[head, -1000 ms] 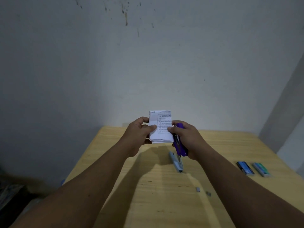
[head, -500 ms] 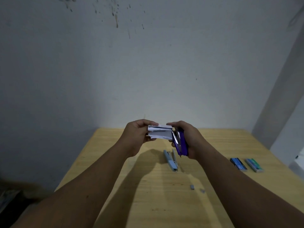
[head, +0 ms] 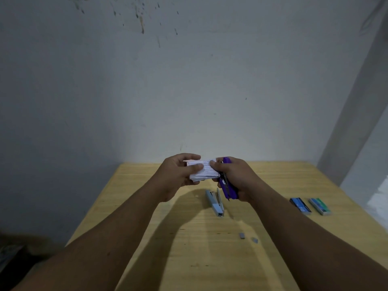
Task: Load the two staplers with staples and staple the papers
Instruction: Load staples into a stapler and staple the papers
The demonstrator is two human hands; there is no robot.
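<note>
A small stack of white printed papers (head: 206, 171) is held in the air above the wooden table (head: 189, 259). My left hand (head: 178, 175) grips its left end, thumb on top. My right hand (head: 235, 177) holds a purple stapler (head: 228, 189) against the stack's right edge, and its thumb presses on the papers. Below, a light blue stapler (head: 215, 203) lies on the table with its top lifted open.
Two small staple boxes, one blue (head: 300, 205) and one green (head: 320, 205), lie at the table's right. Two short grey staple strips (head: 241, 235) rest near the middle. A wall stands right behind the table's far edge.
The paper stack tipped from upright, printed face toward me, to nearly flat. Both hands stayed together above the table, and the purple stapler remains at the stack's right edge.
</note>
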